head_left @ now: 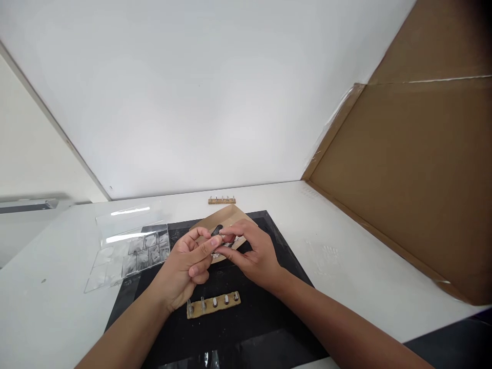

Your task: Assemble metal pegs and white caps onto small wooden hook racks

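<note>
My left hand (pixel 192 264) and my right hand (pixel 253 253) meet over a sheet of brown paper (pixel 207 221). Both are closed, thumbs and fingertips pressed together around something small that the fingers mostly hide. A small black piece (pixel 217 229) shows between the fingertips; its kind I cannot make out. Below the hands, on the black mat (pixel 226 335), lies a tan strip (pixel 208 306) with several small upright pegs. Some pegs carry clear nail-like tips, others white and dark ones. Bits of whitish material show on the paper behind my fingers.
A clear divided box (pixel 130 256) with its lid raised stands at the left, small clear pieces in its compartments. Another pegged strip (pixel 222 201) lies at the back near the white wall. Clear bits (pixel 326 253) lie right of the mat. Cardboard (pixel 415 184) walls the right side.
</note>
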`<control>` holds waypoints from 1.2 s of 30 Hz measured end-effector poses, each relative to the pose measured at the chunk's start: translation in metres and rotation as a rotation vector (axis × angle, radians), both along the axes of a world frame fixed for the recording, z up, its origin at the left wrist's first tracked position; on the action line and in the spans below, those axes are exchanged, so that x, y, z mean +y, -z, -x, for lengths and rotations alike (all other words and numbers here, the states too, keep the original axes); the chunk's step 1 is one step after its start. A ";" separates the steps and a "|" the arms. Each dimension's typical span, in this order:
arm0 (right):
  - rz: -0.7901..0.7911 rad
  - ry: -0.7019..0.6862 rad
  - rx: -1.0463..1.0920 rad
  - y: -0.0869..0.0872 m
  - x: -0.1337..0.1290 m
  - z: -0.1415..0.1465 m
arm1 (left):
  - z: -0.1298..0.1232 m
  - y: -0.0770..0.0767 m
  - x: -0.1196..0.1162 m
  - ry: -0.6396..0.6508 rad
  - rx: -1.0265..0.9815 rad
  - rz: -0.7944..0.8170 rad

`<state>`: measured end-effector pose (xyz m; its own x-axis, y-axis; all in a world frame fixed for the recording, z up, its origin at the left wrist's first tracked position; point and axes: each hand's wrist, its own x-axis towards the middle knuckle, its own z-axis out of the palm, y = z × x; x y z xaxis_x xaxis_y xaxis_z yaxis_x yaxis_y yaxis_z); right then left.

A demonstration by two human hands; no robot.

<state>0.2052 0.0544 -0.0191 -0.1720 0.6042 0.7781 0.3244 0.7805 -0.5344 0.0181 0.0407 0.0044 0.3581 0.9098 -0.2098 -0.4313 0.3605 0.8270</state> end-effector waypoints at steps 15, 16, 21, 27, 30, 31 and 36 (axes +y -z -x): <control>-0.112 0.160 -0.086 0.007 0.001 -0.002 | -0.002 0.002 -0.001 -0.024 0.009 0.031; -0.126 0.177 -0.111 0.008 0.002 -0.003 | -0.002 0.002 -0.001 -0.024 0.012 0.030; -0.192 0.171 -0.159 0.009 0.003 -0.003 | 0.002 0.000 0.001 0.009 0.045 -0.004; -0.230 0.162 -0.147 0.009 0.000 -0.007 | 0.001 0.000 0.000 -0.015 0.088 -0.005; -0.219 0.139 -0.148 0.011 -0.002 -0.006 | 0.001 0.003 0.002 -0.020 0.098 -0.003; -0.189 0.125 -0.125 0.011 -0.002 -0.005 | 0.001 0.004 0.003 -0.033 0.101 -0.008; -0.055 0.029 -0.009 0.004 -0.002 -0.002 | 0.003 0.008 0.008 -0.047 0.175 -0.060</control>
<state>0.2074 0.0529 -0.0234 -0.1621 0.5652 0.8089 0.3520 0.7989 -0.4877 0.0150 0.0486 -0.0039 0.2773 0.9376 -0.2098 -0.2940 0.2906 0.9106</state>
